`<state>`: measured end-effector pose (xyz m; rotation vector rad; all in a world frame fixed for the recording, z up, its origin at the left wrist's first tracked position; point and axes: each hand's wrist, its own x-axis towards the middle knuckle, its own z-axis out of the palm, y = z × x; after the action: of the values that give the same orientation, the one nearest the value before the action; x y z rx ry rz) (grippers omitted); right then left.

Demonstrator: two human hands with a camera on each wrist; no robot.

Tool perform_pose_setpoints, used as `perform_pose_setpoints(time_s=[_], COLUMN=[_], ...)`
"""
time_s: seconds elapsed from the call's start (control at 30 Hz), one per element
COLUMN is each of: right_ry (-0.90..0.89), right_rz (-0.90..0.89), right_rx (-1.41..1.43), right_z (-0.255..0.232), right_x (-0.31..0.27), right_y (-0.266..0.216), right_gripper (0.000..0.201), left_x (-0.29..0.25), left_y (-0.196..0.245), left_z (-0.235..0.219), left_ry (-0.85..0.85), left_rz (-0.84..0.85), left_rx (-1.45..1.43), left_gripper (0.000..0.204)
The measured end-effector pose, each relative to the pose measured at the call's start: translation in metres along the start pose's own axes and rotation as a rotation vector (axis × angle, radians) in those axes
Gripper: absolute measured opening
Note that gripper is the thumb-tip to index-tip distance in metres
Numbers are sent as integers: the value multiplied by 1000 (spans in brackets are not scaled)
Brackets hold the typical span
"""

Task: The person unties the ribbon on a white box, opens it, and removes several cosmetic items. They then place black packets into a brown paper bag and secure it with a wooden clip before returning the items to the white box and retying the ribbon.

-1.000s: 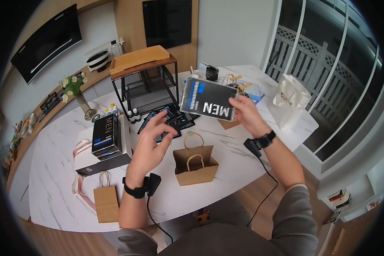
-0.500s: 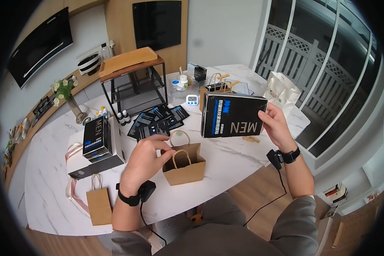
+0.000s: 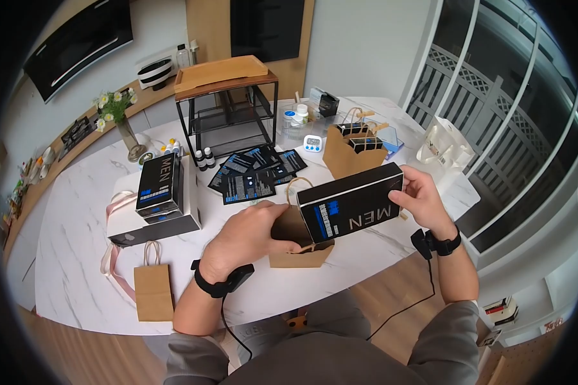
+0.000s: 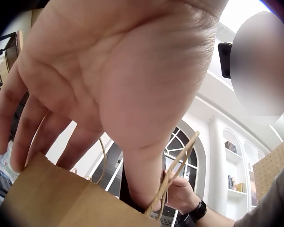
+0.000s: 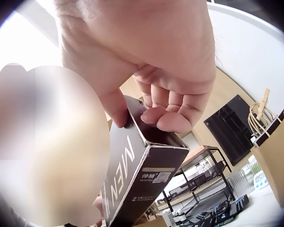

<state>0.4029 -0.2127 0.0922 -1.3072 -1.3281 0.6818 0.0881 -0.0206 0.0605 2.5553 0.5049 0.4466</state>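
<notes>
black box (image 3: 353,205) by open bag (image 3: 297,259), sachets (image 3: 250,185), timer (image 3: 313,144), filled bag (image 3: 345,157) behind

The black box (image 3: 353,208), rectangular, with pale MEN lettering and blue print on its broad face, is tilted in the grip of the right hand (image 3: 424,196), its far end by the mouth of the paper bag (image 3: 300,258). This plain brown bag, loop-handled, stands open near the table's (image 3: 70,269) front edge.

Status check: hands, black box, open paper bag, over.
Right hand grips black box, tilted. Left hand at mouth of open paper bag. Most of box outside bag. Left hand may crowd the opening.
</notes>
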Motion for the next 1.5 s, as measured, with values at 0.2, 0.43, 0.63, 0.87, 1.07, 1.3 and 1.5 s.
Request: perform_pose_setpoints(time_s=[0.2, 0.43, 0.63, 0.87, 1.07, 1.3, 1.5], right_ry=[-96, -501, -700, -214, 244, -123, -27], right_rz=[-150, -340, -223, -268, 138, 644, 711], right_rx=[-483, -964, -1136, -655, -1281, -1405, -1314], right_z=[19, 85, 137, 67, -75, -110, -104], right_x=[23, 59, 70, 64, 62, -18, -28], right_y=[-37, -59, -10, -44, 49, 163, 177], right_gripper=[35, 29, 22, 20, 15, 22, 27], left_x=[7, 6, 3, 2, 0, 16, 18], left_y=[-4, 4, -1, 4, -16, 10, 1], left_z=[1, -5, 2, -7, -3, 9, 14], left_ry=[-44, -76, -8, -26, -6, 88, 209], left_rz=[-37, -109, -48, -58, 203, 46, 81], left_rx=[-100, -121, -70, -71, -192, -445, -494], left_gripper=[76, 67, 69, 58, 69, 59, 20])
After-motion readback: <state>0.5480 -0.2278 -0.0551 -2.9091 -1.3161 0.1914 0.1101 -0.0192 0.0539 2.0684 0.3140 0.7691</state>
